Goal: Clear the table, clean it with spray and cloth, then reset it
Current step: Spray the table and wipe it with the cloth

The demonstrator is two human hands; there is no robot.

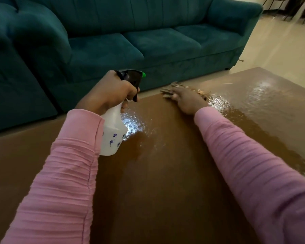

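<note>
My left hand (111, 93) grips a white spray bottle (113, 131) with a black trigger head and green nozzle, held above the brown table (157, 182). A finger lies on the trigger. My right hand (185, 98) presses flat on a brownish cloth (169, 88) near the table's far edge; the hand is blurred. Most of the cloth is hidden under the hand. Wet, shiny patches cover the tabletop to the right of the bottle and along the right side.
A teal sofa (148, 41) stands just beyond the table's far edge, with a matching armchair (16, 67) at the left. Pale floor (280, 50) shows at the upper right, with chair legs in the far corner.
</note>
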